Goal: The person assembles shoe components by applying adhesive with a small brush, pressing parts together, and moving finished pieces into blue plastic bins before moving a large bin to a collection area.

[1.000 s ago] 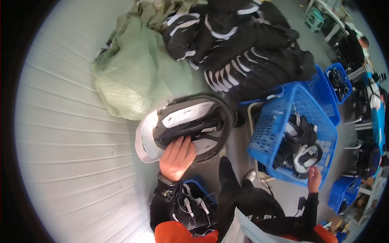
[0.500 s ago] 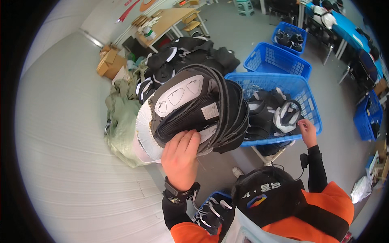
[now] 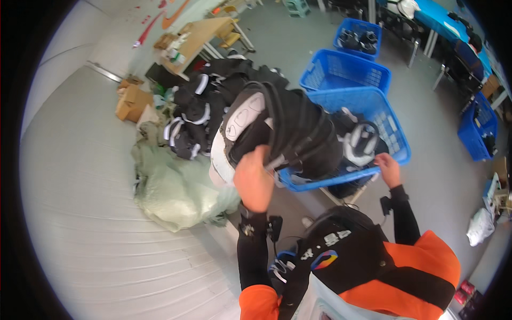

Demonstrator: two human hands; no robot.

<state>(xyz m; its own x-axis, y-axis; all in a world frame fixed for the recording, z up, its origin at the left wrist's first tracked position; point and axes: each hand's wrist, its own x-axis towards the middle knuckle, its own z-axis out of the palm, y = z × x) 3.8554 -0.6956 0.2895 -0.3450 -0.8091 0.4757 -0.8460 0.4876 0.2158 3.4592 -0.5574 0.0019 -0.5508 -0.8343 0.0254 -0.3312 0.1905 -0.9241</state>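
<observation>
My left hand is closed on a stack of black shoe uppers with grey-white patches and a pale stitched edge. The stack is tilted, and its far end hangs over the left side of a light blue basket. My right hand has its fingers curled at the basket's near right rim. Close to those fingers, a grey-and-black upper lies on other dark uppers inside the basket. The held stack hides part of the basket's contents.
Beyond stand two darker blue baskets, the farther one holding dark pieces. A heap of black uppers lies at left, beside a pale green sack and a cardboard box. A wooden table is farther back.
My left hand has swung the stack rightward and away from me, over the basket. My right hand stays by the basket's near right corner. The whole view has shifted.
</observation>
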